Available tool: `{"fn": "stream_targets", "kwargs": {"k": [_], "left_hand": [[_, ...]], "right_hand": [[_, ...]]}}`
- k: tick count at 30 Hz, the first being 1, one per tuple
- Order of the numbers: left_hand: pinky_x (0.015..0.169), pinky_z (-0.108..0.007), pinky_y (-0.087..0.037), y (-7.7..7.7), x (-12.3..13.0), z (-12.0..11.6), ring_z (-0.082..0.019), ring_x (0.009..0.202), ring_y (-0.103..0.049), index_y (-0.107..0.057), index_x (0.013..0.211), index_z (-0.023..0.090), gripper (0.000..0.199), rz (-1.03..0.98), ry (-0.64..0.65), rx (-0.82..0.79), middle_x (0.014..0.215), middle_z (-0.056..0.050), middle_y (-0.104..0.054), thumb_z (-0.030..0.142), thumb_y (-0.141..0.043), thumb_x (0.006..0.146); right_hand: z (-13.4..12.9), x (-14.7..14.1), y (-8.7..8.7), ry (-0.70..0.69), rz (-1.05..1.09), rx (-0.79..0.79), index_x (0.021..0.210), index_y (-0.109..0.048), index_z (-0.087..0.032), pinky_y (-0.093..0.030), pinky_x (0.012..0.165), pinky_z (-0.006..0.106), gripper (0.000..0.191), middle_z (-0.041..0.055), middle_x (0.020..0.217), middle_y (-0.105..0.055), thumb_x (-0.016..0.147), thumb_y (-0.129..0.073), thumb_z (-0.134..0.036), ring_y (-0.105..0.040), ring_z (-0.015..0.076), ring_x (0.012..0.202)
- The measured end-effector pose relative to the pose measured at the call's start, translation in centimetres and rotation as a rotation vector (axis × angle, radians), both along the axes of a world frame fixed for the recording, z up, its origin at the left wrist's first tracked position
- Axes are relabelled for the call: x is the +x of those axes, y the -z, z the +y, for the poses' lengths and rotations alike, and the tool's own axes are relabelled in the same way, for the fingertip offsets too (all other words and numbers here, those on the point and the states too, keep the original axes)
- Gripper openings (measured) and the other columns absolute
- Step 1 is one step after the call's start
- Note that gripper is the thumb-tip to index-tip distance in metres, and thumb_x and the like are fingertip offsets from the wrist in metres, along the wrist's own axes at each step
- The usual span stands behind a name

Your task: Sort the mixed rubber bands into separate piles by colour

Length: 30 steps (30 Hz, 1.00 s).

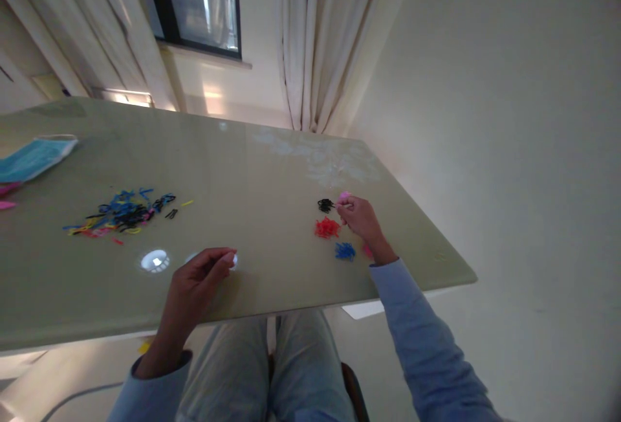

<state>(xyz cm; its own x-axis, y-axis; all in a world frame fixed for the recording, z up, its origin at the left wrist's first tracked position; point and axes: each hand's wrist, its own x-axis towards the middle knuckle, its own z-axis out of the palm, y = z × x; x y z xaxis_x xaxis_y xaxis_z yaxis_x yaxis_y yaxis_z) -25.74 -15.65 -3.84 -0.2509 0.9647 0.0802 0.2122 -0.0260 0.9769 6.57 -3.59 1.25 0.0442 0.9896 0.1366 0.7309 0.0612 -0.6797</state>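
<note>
My right hand (358, 216) is closed in a pinch beside a small pile of black rubber bands (325, 205); whatever is between its fingertips is too small to make out. Just below lie a red pile of bands (327, 228) and a blue pile (345, 252). Pink pieces (345, 195) show beyond my fingers, and another pink bit (367, 251) is partly hidden by my wrist. My left hand (200, 279) hovers over the near part of the table, thumb pressed to its fingers, contents hidden. To its upper left is a mixed heap of coloured bands (129, 211).
A blue face mask (36, 158) lies at the table's left, with pink objects (7, 204) beside it. The glossy table (262, 215) reflects light. Its right side runs close to a wall (509, 150). Curtains (323, 40) and a window are behind.
</note>
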Motion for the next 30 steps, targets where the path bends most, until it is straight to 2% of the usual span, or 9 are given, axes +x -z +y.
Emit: {"fn": "stream_targets", "kwargs": {"k": [2,6,10,13,17,20,25,28,30], "left_hand": [[0.062,-0.025,-0.053,0.2,0.0,0.1,-0.017,0.065,-0.065,-0.074,0.082,0.019,0.034,0.014,0.014,0.017,0.073,-0.004,-0.073,0.051,-0.07,0.072],[0.059,-0.024,-0.051,0.4,0.0,0.1,-0.015,0.063,-0.063,-0.073,0.081,0.018,0.032,0.027,0.028,0.046,0.072,-0.004,-0.072,0.049,-0.068,0.074],[0.059,-0.023,-0.05,0.6,0.0,0.2,-0.014,0.064,-0.062,-0.073,0.083,0.018,0.03,0.023,0.034,0.061,0.073,-0.003,-0.071,0.047,-0.067,0.077],[0.061,-0.023,-0.05,0.8,0.0,0.2,-0.015,0.067,-0.062,-0.073,0.084,0.018,0.029,0.019,0.047,0.063,0.075,-0.004,-0.072,0.045,-0.066,0.079],[0.063,-0.024,-0.05,1.0,0.0,0.2,-0.015,0.069,-0.064,-0.073,0.084,0.018,0.028,-0.001,0.065,0.059,0.077,-0.004,-0.072,0.044,-0.066,0.08],[0.066,-0.024,-0.05,1.2,0.0,0.2,-0.016,0.073,-0.064,-0.073,0.085,0.018,0.027,-0.014,0.079,0.063,0.08,-0.004,-0.073,0.044,-0.065,0.081],[0.064,-0.023,-0.048,1.0,0.2,0.3,-0.015,0.071,-0.062,-0.073,0.085,0.017,0.026,-0.057,0.094,0.061,0.077,-0.003,-0.071,0.042,-0.065,0.081],[0.06,-0.023,-0.047,0.6,0.0,0.4,-0.013,0.065,-0.06,-0.072,0.084,0.017,0.027,-0.116,0.088,0.043,0.072,-0.003,-0.069,0.042,-0.065,0.08],[0.058,-0.023,-0.047,0.4,-0.7,0.7,-0.013,0.062,-0.059,-0.071,0.084,0.016,0.029,-0.128,0.076,0.037,0.07,-0.002,-0.069,0.044,-0.065,0.079]], "right_hand": [[1.8,0.7,0.2,-0.018,-0.171,-0.01,0.068,-0.064,-0.019,-0.043,0.056,0.027,0.015,-0.0005,0.05,-0.059,0.08,-0.056,-0.022,-0.058,0.0147,0.049],[4.1,0.5,1.0,-0.047,-0.232,-0.044,0.064,-0.065,-0.022,-0.046,0.06,0.032,0.019,0.0029,0.051,-0.061,0.079,-0.054,-0.02,-0.061,0.0193,0.053],[5.0,-0.3,1.3,-0.064,-0.276,-0.075,0.063,-0.067,-0.022,-0.045,0.058,0.033,0.021,0.0045,0.052,-0.062,0.079,-0.053,-0.018,-0.06,0.0206,0.051],[4.7,-0.7,0.6,-0.067,-0.297,-0.064,0.068,-0.069,-0.021,-0.044,0.064,0.033,0.022,0.0041,0.051,-0.061,0.081,-0.053,-0.016,-0.06,0.02,0.055],[2.7,-1.8,-0.9,-0.069,-0.267,-0.008,0.092,-0.073,-0.016,-0.045,0.068,0.032,0.022,0.004,0.057,-0.064,0.087,-0.052,-0.022,-0.062,0.0188,0.06],[0.0,-3.9,-1.1,-0.13,-0.21,0.035,0.096,-0.072,-0.017,-0.045,0.066,0.029,0.022,0.0039,0.067,-0.068,0.087,-0.056,-0.027,-0.063,0.0173,0.063],[-5.4,-9.1,1.6,-0.376,-0.041,0.038,0.105,-0.072,-0.018,-0.035,0.051,0.024,0.032,-0.0037,0.05,-0.055,0.091,-0.052,-0.038,-0.051,0.0131,0.047],[-7.6,-11.2,3.6,-0.481,-0.044,0.019,0.106,-0.073,-0.019,-0.034,0.052,0.024,0.03,-0.0027,0.054,-0.059,0.092,-0.053,-0.037,-0.051,0.0129,0.049],[-8.2,-11.7,4.6,-0.495,-0.077,0.03,0.104,-0.074,-0.02,-0.036,0.054,0.025,0.029,-0.0009,0.058,-0.063,0.092,-0.053,-0.035,-0.054,0.0138,0.051]]}}
